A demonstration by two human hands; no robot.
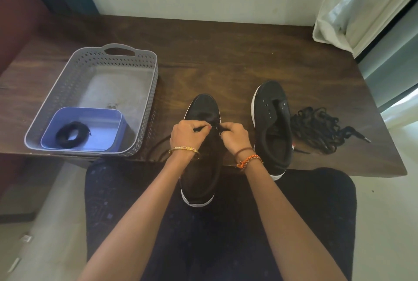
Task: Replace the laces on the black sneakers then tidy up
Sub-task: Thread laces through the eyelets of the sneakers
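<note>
A black sneaker with a white sole (pixel 203 109) lies toe-away at the table's near edge, its heel over my lap. My left hand (pixel 187 133) and my right hand (pixel 235 138) meet over its eyelets, each pinching a black lace. A strand of that lace (pixel 158 145) trails left over the table. A second black sneaker (pixel 273 127) stands to the right with bare eyelets. A loose pile of black laces (pixel 321 129) lies right of it. A coiled black lace (pixel 72 135) sits in a blue tin (pixel 106 145).
The blue tin stands in the near corner of a grey perforated basket (pixel 144 100) at the left of the dark wooden table (pixel 226 54). A white curtain (pixel 352 9) hangs at the back right. The wall runs behind the table.
</note>
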